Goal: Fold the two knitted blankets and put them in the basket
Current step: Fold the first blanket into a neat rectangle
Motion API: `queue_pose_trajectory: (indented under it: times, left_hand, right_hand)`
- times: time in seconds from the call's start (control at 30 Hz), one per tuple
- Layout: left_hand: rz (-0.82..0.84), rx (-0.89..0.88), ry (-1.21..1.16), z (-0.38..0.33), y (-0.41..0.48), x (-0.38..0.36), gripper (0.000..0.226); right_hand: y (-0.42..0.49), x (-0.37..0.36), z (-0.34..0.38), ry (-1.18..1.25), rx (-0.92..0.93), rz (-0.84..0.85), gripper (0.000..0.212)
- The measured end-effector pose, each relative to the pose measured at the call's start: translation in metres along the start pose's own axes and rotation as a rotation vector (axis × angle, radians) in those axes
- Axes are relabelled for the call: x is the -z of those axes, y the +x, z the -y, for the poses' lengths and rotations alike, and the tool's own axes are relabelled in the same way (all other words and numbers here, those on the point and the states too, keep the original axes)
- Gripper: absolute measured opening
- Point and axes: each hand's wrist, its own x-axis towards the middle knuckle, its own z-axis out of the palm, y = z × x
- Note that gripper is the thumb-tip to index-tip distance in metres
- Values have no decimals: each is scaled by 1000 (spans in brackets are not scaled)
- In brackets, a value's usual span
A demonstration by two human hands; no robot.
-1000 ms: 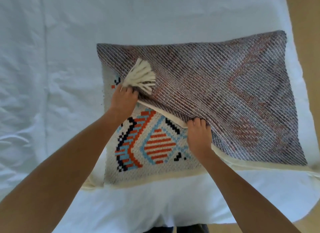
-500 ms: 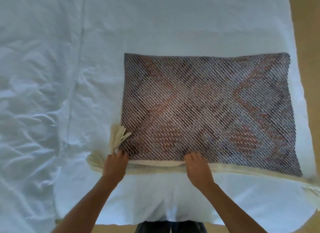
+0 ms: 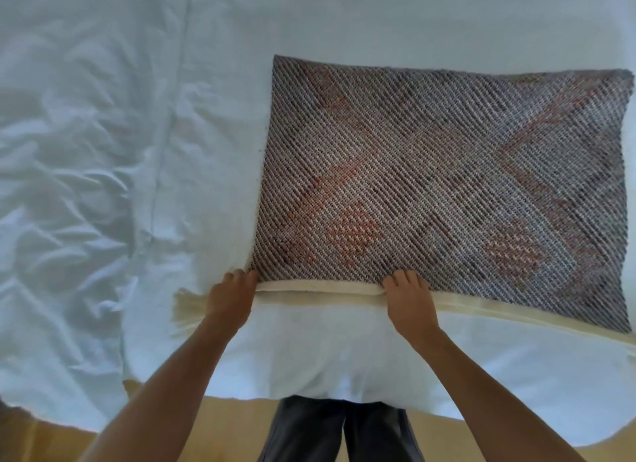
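Your left hand (image 3: pixel 232 298) grips the near-left corner of the knitted blanket (image 3: pixel 447 172), fingers curled over its cream border (image 3: pixel 320 288). Your right hand (image 3: pixel 409 301) grips the same border further right. The blanket lies folded flat, ahead of both hands, on the white sheet (image 3: pixel 103 152).

The knitted blanket (image 3: pixel 430 172) in front of me is thick yarn, matt and coarse, its upturned face ribbed in diagonal rows of grey with faded rust patches showing through. Its cream border (image 3: pixel 320 286) is a softer, plainer knit, and the tassel (image 3: pixel 186 306) at the corner is loose woolly strands. Beneath lies a white sheet (image 3: pixel 103 152): thin, smooth, matt cloth, crumpled into fine creases on the left. The floor (image 3: pixel 223 423) looks smooth and tan, its material unclear. My trousers (image 3: pixel 309 427) are dark, plain cloth.
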Motion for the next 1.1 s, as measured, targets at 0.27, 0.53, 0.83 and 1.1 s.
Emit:
queue_pose_trajectory:
  times: [0.27,0.53,0.83,1.1]
  left_hand:
    - [-125,-62,-105,1,-7,-12,53]
    - [-200,-111,-44,18,-17,-18,42]
    - [-276,-257,-9,-26,0,-1,45]
    - [-93,-243,-3,-27,0,-24,45]
  right_hand:
    - [2,-11,-1,20,-13,-36,27]
    - [-16,-12,16,56,1,-43,31]
    - [-22,-7,4,-85,-156,-47,33]
    - [-31,-11,2,6,-139,-49,36]
